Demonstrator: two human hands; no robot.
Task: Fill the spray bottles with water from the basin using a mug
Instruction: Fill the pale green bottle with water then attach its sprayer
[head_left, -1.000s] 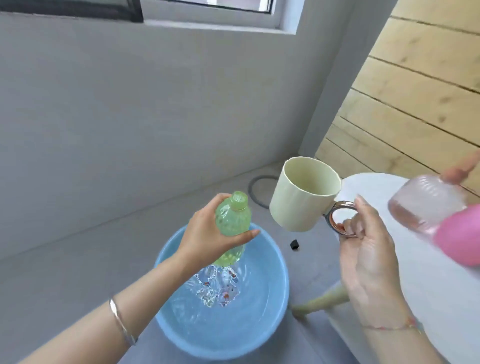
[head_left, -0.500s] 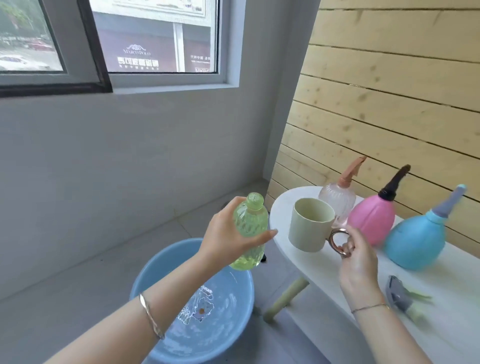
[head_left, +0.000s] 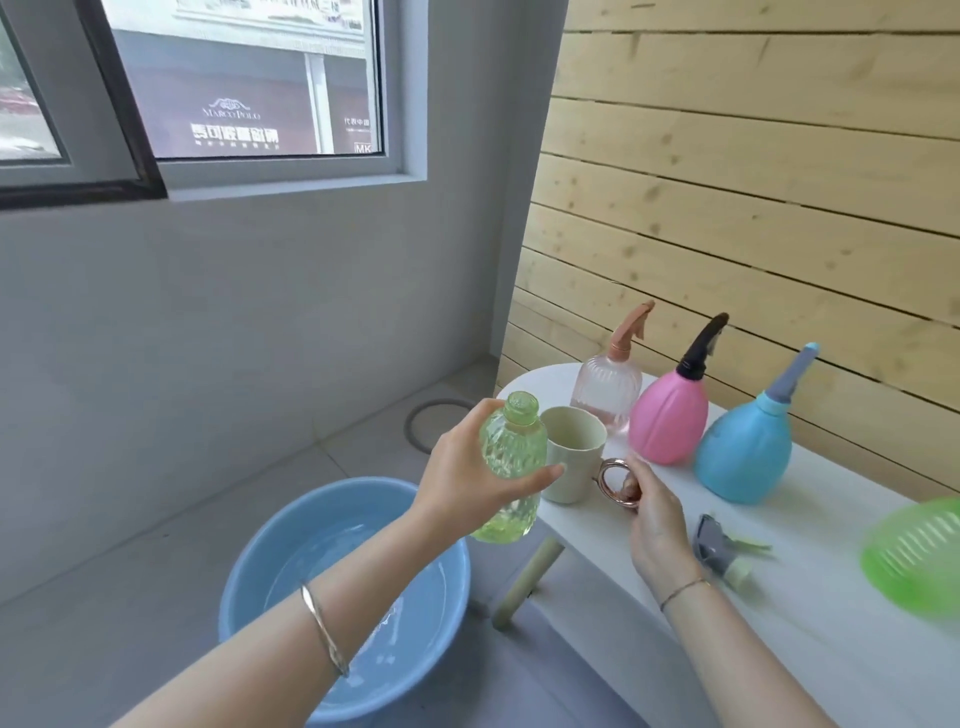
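1. Bottles, count five: a green bottle (head_left: 511, 470) in your left hand (head_left: 470, 480), a clear pink bottle (head_left: 605, 392), a solid pink bottle (head_left: 670, 421) and a blue bottle (head_left: 743, 452) standing in a row on the white table (head_left: 857, 623), and one blurred green bottle (head_left: 917, 556) at the right edge of view.
2. Spray heads, count four: three are fitted, peach on the clear pink, black on the solid pink, grey on the blue. One loose spray head (head_left: 719, 548) lies on the table just beside your right wrist.
3. Mugs, one: the cream mug (head_left: 571, 454) stands upright on the table's near end, in front of the clear pink bottle.
4. Basins, one: the blue basin (head_left: 249, 587) sits on the floor below the table's end, beneath your left forearm.
5. Your left hand is closed around the green bottle's body, holding it tilted, uncapped, above the basin's far rim and touching or just in front of the mug.
6. Your right hand (head_left: 652, 512) has its fingers pinched on the mug's copper ring handle (head_left: 615, 480).
7. Contents: basin holds clear water. The green bottle looks full nearly to the neck. The clear pink bottle shows a little liquid low down. The mug interior looks empty, though its bottom is hidden. The opaque bottles, cannot tell.
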